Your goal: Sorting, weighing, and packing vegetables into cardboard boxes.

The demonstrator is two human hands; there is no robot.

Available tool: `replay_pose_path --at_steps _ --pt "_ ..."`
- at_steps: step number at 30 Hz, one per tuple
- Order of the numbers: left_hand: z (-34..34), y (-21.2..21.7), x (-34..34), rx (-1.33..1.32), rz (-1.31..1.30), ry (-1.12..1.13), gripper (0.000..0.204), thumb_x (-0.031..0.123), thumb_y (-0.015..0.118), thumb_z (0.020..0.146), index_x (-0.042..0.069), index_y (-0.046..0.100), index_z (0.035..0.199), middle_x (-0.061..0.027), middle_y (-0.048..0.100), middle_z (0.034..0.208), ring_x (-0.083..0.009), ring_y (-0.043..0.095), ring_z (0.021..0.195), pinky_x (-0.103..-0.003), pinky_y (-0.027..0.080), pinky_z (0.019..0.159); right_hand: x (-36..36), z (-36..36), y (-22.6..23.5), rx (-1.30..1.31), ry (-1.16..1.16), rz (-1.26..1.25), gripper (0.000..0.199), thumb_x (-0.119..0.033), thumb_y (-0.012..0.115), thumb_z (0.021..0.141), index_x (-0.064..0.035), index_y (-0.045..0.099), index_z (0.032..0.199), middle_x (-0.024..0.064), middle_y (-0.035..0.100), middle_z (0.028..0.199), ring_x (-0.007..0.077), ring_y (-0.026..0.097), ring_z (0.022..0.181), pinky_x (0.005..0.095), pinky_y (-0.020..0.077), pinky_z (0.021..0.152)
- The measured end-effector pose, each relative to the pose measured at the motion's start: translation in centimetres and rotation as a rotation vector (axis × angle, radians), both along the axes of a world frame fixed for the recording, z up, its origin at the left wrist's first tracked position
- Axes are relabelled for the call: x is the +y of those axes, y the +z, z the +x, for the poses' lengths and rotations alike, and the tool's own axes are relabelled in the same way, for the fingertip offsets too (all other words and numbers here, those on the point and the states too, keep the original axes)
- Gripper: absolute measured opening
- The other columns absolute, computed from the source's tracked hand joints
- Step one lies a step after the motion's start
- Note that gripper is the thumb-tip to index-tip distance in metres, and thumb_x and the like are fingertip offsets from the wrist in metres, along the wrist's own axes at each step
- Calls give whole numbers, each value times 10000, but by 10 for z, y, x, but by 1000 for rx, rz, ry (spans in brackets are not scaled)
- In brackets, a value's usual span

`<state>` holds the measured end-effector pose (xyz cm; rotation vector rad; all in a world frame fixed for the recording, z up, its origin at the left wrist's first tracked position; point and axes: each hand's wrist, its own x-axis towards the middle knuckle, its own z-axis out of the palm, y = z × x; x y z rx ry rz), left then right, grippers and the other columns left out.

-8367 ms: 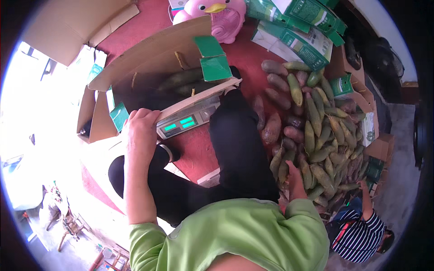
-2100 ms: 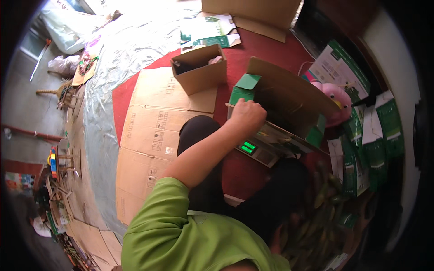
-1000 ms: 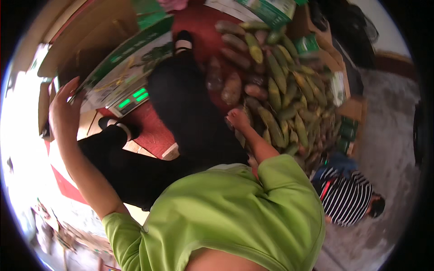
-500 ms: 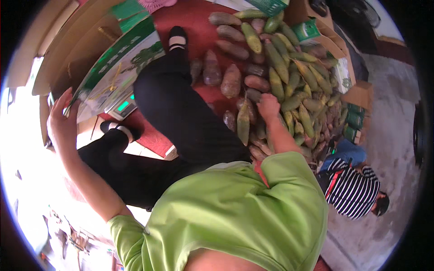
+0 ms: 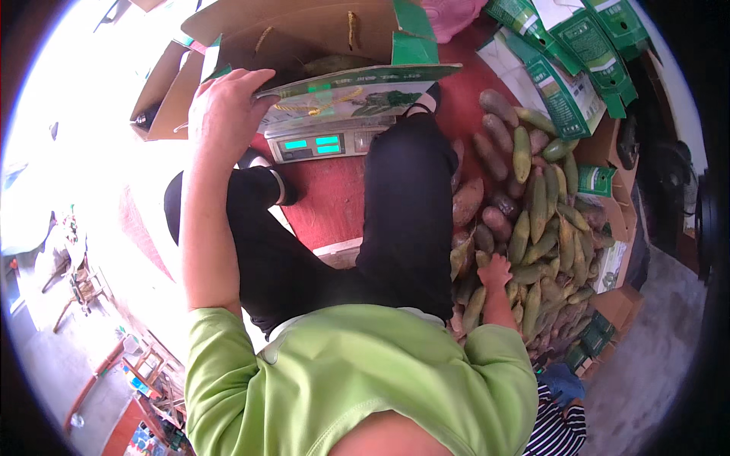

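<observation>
My left hand (image 5: pixel 228 106) grips the upper left corner of a printed white-and-green cardboard box (image 5: pixel 357 101), thumb over the edge. Inside the box lies a dark green long vegetable (image 5: pixel 338 65), mostly hidden by the front wall. The box rests on a digital scale (image 5: pixel 315 144) with lit green displays. On the right, my right hand (image 5: pixel 495 272) reaches down into a pile of green radishes (image 5: pixel 538 199), its fingers curled in among them; whatever they hold is hidden. Brownish-red radishes (image 5: pixel 468 201), some apparently film-wrapped, lie by my knee.
Green-and-white folded cartons (image 5: pixel 563 83) lie at the far right, near a pink bag (image 5: pixel 452 17). Another open box (image 5: pixel 163 102) stands left of the scale. Brown cartons (image 5: pixel 620 205) border the pile. A person in a striped top (image 5: pixel 559 425) is at the lower right.
My view has swung left, bringing the box and scale nearer the middle and showing the displays fully. My left hand stays on the box edge; my right hand stays at the radish pile.
</observation>
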<state>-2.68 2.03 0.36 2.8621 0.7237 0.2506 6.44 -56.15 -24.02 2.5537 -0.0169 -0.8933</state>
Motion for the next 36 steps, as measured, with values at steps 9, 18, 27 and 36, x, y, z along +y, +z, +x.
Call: replay_pose_path --at_steps 9,18,27,36 --pt "-3 5 -2 22 -2 -51 253 159 677 762 123 685 1012 -62 659 948 -268 612 939 -384 447 877 5 -4 29 -248 39 177 578 -280 738 655 -96 527 1161 104 532 1183 308 478 1159 518 442 875" --pt "-6 11 -6 31 -102 -81 177 120 635 783 80 692 946 -87 649 884 -274 615 893 -395 466 819 9 32 65 -744 -120 675 535 -182 749 709 22 558 1166 175 543 1181 349 534 1077 444 442 919" --pt "-8 10 -2 21 -98 -92 166 116 629 784 79 693 933 -89 637 856 -286 606 878 -406 465 801 194 112 226 -907 -223 1771 373 -18 658 815 63 547 1162 101 595 1129 169 565 1006 302 430 899" --pt "-9 15 -5 26 -105 -102 167 112 615 786 76 688 931 -99 632 859 -305 607 862 -412 470 778 355 121 332 -457 138 2442 409 43 698 731 50 560 1117 79 610 1050 139 582 934 275 469 849"
